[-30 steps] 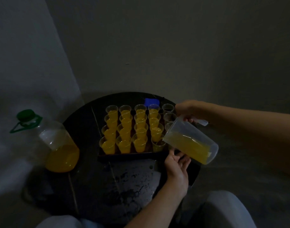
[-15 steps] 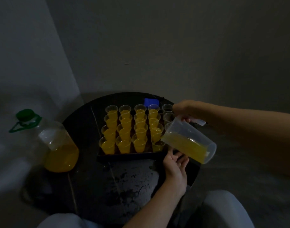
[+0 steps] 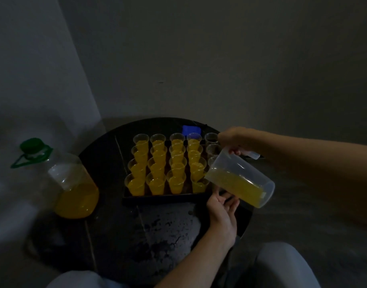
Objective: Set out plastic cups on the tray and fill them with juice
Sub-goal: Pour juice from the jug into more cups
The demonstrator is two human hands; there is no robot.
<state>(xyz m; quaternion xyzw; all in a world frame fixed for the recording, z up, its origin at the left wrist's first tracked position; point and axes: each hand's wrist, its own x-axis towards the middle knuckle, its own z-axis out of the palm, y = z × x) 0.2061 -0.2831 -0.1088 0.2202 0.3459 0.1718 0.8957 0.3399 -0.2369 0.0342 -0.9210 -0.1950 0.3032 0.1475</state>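
Note:
A dark tray [image 3: 164,198] on a round black table carries several clear plastic cups [image 3: 156,185] in rows, most holding yellow juice. Empty cups [image 3: 212,138] stand in the rightmost column. My right hand [image 3: 232,140] grips the handle of a clear plastic jug [image 3: 240,179] tilted steeply, its spout over the near cup [image 3: 199,186] of the fourth column, which has juice in it. My left hand [image 3: 222,213] rests at the tray's near right corner under the jug, fingers relaxed and holding nothing I can see.
A large clear bottle [image 3: 74,190] with a green cap [image 3: 31,144], partly full of juice, stands at the table's left edge. A blue object [image 3: 191,129] lies behind the tray. Walls close in behind and left. My knees sit below the table [image 3: 168,229].
The jug has tipped further, its spout coming lower over the near cup. My left hand has stayed by the tray corner.

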